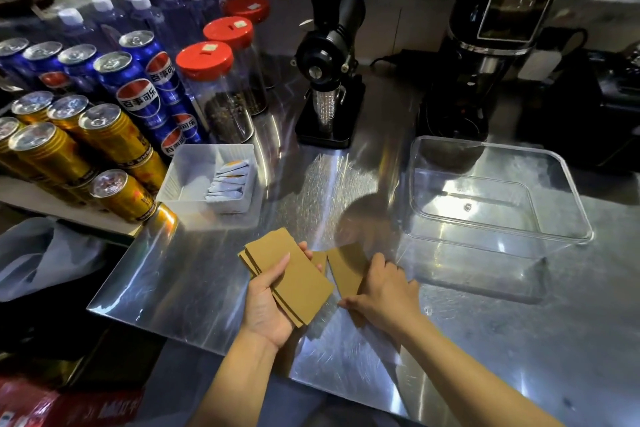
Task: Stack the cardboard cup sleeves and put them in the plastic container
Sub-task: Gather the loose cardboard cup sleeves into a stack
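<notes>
Cradling one stack of sleeves [294, 279], left hand [268, 305]; right hand [384, 295] fingers pinching one loose sleeve [346, 267] beside one clear container [568, 218].

Left hand [273, 302] palm-up, fingers curled round a stack — right hand [384, 291] palm-down, fingers pressed flat, both forearms reaching in.

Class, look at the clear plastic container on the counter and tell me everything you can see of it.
The plastic container is a clear, rectangular tub with rounded corners, a flared rim and no lid. It stands upright and empty on the steel counter, in front of a black machine. No hands touch it; the right hand is nearest, near its front left corner.
</notes>
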### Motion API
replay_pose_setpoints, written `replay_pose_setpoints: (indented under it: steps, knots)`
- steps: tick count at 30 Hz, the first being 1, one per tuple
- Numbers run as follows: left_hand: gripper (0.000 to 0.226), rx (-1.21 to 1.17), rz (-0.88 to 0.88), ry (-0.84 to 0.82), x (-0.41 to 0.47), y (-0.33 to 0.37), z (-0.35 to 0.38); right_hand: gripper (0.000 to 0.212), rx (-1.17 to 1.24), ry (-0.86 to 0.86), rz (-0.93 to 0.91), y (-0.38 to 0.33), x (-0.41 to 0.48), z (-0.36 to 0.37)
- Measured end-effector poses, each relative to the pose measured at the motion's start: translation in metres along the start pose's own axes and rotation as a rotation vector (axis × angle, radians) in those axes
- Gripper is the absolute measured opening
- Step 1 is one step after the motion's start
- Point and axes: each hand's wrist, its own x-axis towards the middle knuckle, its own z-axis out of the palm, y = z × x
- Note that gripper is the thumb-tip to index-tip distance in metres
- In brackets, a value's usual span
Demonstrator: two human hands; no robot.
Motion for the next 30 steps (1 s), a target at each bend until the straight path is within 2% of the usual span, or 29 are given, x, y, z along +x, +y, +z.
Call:
replay_pose_setpoints:
  steps: [2, 5, 7, 11, 14, 17, 19, 22, 30]
  knots:
    - [0.023, -0.010, -0.009, -0.015, 0.002, 0.000, 0.001, 0.057, 0.072, -0.008, -0.011, 0.006, 0.001, -0.004]
    - [0.023, -0.019, -0.015, -0.021, 0.004, -0.001, 0.002, 0.027, 0.411, -0.029, 0.017, 0.018, 0.005, -0.009]
    - [0.022, -0.009, -0.023, -0.012, 0.006, -0.002, 0.003, 0.015, 0.563, 0.004, 0.072, 0.025, 0.010, -0.015]
    - [0.021, 0.021, -0.069, 0.012, 0.010, -0.006, 0.007, 0.011, 0.688, 0.103, 0.091, 0.034, 0.016, -0.028]
    - [0.022, 0.027, -0.095, -0.002, 0.013, -0.008, 0.009, 0.019, 0.843, 0.163, 0.067, 0.033, 0.011, -0.041]
    - [0.027, 0.032, -0.169, -0.035, 0.012, -0.009, 0.015, 0.018, 1.108, 0.109, 0.021, 0.022, 0.001, -0.053]
    - [0.040, 0.027, -0.212, -0.074, 0.010, -0.009, 0.022, 0.018, 1.211, 0.048, 0.006, 0.013, -0.004, -0.054]
    - [0.068, 0.034, -0.269, -0.095, 0.010, -0.014, 0.030, 0.021, 1.210, 0.031, -0.026, 0.000, -0.009, -0.045]
    - [0.055, 0.105, -0.305, -0.070, 0.012, -0.022, 0.035, 0.023, 0.986, 0.096, -0.058, -0.008, -0.008, -0.027]
